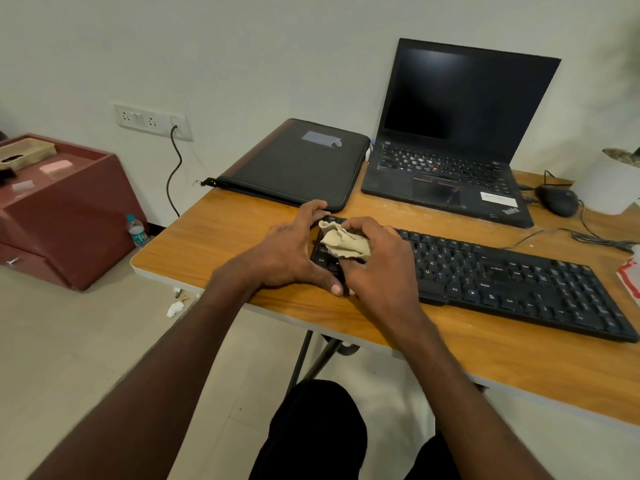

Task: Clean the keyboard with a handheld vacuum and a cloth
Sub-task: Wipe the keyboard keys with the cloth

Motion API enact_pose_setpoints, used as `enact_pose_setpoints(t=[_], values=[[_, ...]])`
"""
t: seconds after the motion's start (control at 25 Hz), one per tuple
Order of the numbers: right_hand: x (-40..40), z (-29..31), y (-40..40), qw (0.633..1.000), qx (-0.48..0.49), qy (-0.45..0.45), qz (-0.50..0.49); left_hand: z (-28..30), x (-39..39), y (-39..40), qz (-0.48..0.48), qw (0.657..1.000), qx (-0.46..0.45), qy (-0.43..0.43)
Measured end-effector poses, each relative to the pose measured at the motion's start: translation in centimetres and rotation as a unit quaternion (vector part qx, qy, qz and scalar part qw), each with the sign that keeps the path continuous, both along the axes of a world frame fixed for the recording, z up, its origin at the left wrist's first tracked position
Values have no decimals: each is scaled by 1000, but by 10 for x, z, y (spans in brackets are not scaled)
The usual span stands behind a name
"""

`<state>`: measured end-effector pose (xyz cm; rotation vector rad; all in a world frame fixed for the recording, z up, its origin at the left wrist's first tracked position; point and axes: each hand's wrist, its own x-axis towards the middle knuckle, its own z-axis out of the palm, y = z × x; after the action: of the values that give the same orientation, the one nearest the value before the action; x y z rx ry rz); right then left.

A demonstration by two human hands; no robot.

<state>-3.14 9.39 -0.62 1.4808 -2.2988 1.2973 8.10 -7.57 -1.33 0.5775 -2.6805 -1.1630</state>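
A black keyboard [502, 275] lies slantwise across the wooden table [214, 244]. My left hand [291, 251] grips its left end, fingers curled over the far edge and thumb along the near edge. My right hand [377, 261] holds a crumpled beige cloth [344, 241] and presses it on the keys at the left end of the keyboard. No handheld vacuum is in view.
An open black laptop [450, 161] and a black laptop sleeve [298, 161] sit behind the keyboard. A black mouse [557, 199] with cables lies at the right. A red-brown cabinet [69, 216] and a water bottle [137, 231] stand on the floor left of the table.
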Motion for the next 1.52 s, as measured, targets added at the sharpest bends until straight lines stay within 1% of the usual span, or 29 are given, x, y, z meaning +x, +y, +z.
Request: enact_pose_setpoints(t=[0.12, 0.24, 0.32, 0.44, 0.52, 0.64, 0.72, 0.8, 0.92, 1.0, 1.08, 1.2, 1.24, 1.28, 1.4, 1.44, 1.52], values=[[1, 0, 3, 997, -15, -13, 71, -1, -1, 1, -5, 1000, -12, 10], [6, 4, 6, 992, -13, 21, 120, -1, -2, -1, -13, 999, -30, 9], [6, 5, 6, 993, -13, 23, 114, -2, -2, -1, -13, 999, -31, 5], [2, 4, 6, 999, -40, 5, 25, 2, -1, 1, -3, 1000, -14, -9], [2, 3, 5, 999, -48, -9, 5, 3, 0, 2, -1, 1000, -9, -14], [3, 3, 6, 998, -14, -34, 47, 3, 0, 4, -8, 1000, -9, 1], [3, 4, 9, 994, -9, -43, 96, 3, 0, 4, -10, 1000, -14, 0], [4, 5, 10, 993, -10, -47, 108, 3, 0, 4, -10, 1000, -15, 0], [5, 4, 6, 998, -3, -6, 61, 4, 1, 3, -12, 1000, -4, 6], [6, 5, 6, 997, -5, -11, 71, 5, 1, 3, -14, 1000, -1, 4], [7, 7, 10, 997, -52, -32, 55, 6, 1, 4, -11, 1000, 10, -4], [1, 6, 11, 981, -172, -75, -48, 7, 1, 6, -6, 999, 36, -2], [-1, 5, 10, 978, -182, -75, -68, 7, 0, 7, -6, 999, 42, 7], [-1, 5, 9, 982, -164, -64, -73, 7, -1, 7, -5, 999, 41, 14], [4, 3, 8, 998, -50, 8, -42, 7, -4, 10, 4, 1000, -1, 17], [5, 4, 9, 999, -36, 16, -28, 6, -4, 10, 5, 1000, -9, 16], [3, 5, 13, 999, -46, -14, 7, 5, -5, 9, 7, 1000, -9, 15]])
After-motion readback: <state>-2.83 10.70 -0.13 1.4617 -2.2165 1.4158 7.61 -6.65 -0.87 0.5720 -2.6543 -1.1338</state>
